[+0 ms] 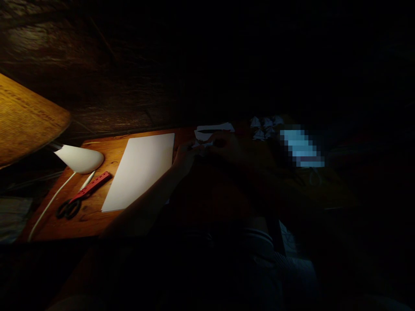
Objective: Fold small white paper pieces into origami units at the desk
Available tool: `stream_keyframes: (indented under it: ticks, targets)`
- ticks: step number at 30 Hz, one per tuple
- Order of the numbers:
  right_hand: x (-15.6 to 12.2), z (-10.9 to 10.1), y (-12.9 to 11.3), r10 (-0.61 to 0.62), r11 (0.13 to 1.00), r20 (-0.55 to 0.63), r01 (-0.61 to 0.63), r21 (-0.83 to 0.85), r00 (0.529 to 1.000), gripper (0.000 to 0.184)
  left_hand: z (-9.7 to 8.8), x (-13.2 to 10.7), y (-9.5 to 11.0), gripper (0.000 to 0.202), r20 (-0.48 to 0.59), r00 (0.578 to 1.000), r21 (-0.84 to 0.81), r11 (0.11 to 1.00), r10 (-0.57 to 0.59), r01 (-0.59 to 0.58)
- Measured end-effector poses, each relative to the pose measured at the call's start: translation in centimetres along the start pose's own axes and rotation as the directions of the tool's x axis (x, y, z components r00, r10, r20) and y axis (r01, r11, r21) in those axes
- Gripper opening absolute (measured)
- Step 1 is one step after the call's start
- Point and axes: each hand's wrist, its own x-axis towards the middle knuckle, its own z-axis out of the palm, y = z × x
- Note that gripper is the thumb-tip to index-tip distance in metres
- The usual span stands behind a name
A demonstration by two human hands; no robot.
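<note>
Deep shadow covers the middle of the table, where both hands meet over a small piece of folded white paper (202,149). My left hand (185,152) pinches the paper from its left side. On the other side my right hand (225,144) has its fingers closed on the same paper, though they are very dim. Just beyond the hands lie some white paper pieces (214,129) with a dark slim object across them. Several small folded paper shapes (266,125) sit in rows to the right. The exact form of the held paper is too dark to make out.
A stack of white paper (142,168) lies left of my hands. Further left are a lamp with a white base (81,159) and yellow shade (29,119), black-handled scissors (73,207), a red perforated strip (94,183) and a white cord (48,207). A blurred bright screen (301,148) glows at right.
</note>
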Motion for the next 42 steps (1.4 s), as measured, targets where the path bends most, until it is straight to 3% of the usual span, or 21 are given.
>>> stream_keyframes:
  ticks: [5, 12, 19, 28, 34, 42]
  targets:
    - [-0.1, -0.1, -0.3, 0.113, 0.994, -0.018, -0.113, 0.012, 0.993, 0.027, -0.1, 0.3, -0.9, 0.037, 0.018, 1.0, 0.055, 0.998, 0.018, -0.019]
    - [-0.4, -0.3, -0.7, 0.18, 0.982, -0.041, -0.182, -0.043, 0.983, 0.026, 0.0, 0.3, -0.4, 0.03, 0.035, 0.999, 0.048, 0.999, -0.026, 0.024]
    - [-0.7, -0.7, -0.7, 0.21, 0.978, 0.019, -0.209, -0.026, 0.978, 0.041, -0.1, 0.5, -0.8, 0.022, 0.0, 1.0, 0.018, 1.0, -0.022, 0.022]
    - [-0.2, -0.9, 0.0, 0.162, 0.986, -0.008, -0.161, 0.033, 0.987, 0.029, -0.4, 0.7, -1.8, 0.027, 0.017, 0.999, 0.035, 0.999, 0.032, -0.032]
    - [0.0, -1.2, 0.3, 0.152, 0.988, -0.044, -0.152, 0.003, 0.987, 0.016, -0.2, 0.4, -0.4, 0.034, 0.06, 0.994, 0.023, 0.996, 0.086, -0.088]
    - [-0.5, -0.7, -0.3, 0.183, 0.982, 0.018, -0.184, 0.038, 0.983, 0.025, 0.0, 0.2, 0.4, 0.026, 0.016, 0.993, 0.039, 0.992, 0.117, -0.118]
